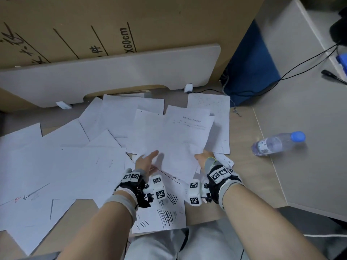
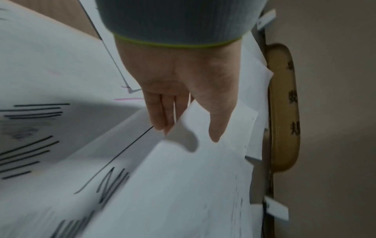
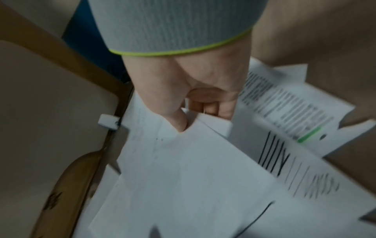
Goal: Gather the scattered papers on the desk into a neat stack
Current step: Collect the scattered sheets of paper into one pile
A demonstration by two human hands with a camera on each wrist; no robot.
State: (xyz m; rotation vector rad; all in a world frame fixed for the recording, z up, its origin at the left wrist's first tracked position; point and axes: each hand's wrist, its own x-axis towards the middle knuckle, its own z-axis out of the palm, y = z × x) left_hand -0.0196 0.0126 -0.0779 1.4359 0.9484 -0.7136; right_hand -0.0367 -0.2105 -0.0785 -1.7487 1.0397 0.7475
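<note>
Many white sheets lie scattered over the wooden desk (image 1: 249, 175). At the centre I hold a small bundle of papers (image 1: 180, 137) by its near edge, tilted up off the desk. My left hand (image 1: 146, 162) pinches its left corner, thumb (image 2: 215, 128) on top and fingers (image 2: 160, 116) underneath. My right hand (image 1: 203, 158) pinches the right corner, thumb (image 3: 179, 124) above and curled fingers (image 3: 207, 107) below. Loose sheets (image 1: 65, 166) spread out to the left. A sheet with black scribbles (image 1: 165, 216) lies under my wrists. Another sheet (image 1: 208, 104) lies at the back right.
A large cardboard box (image 1: 131, 25) and a white board (image 1: 112, 76) stand along the back. A water bottle (image 1: 277, 143) lies on its side on the grey table (image 1: 309, 109) to the right. Black cables (image 1: 281, 79) run past a blue panel (image 1: 251, 68).
</note>
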